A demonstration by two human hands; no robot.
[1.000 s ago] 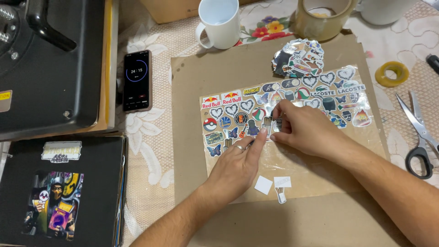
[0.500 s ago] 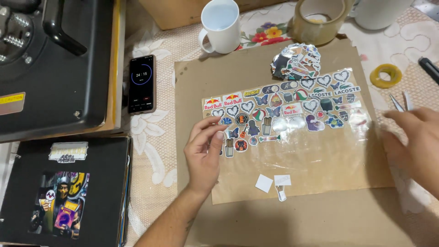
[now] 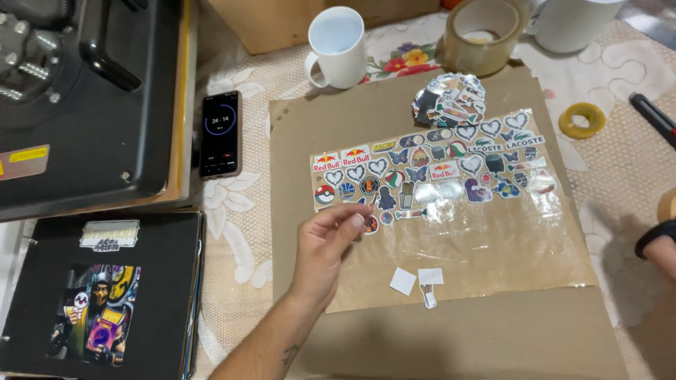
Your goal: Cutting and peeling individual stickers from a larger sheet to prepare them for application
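A clear film sheet (image 3: 479, 239) lies on brown paper (image 3: 451, 338), its upper part covered with rows of small colourful stickers (image 3: 429, 165). My left hand (image 3: 325, 246) rests at the sheet's lower left edge, its fingertips bunched next to a round sticker (image 3: 370, 224). Whether the fingers pinch anything cannot be told. Only my right wrist (image 3: 665, 253), with a dark band, shows at the right edge; the hand itself is out of view. A pile of cut stickers (image 3: 448, 98) sits above the sheet.
Small white paper scraps (image 3: 417, 281) lie on the film's lower part. Behind stand a white mug (image 3: 339, 48), a brown tape roll (image 3: 483, 27) and a yellow ring (image 3: 581, 119). At left are a phone (image 3: 220, 134), a black heat press (image 3: 77, 98) and a black binder (image 3: 98, 295).
My right hand has pulled away from the sheet to the right and nearly left the view. My left hand slid down from the sticker rows to the sheet's lower left edge.
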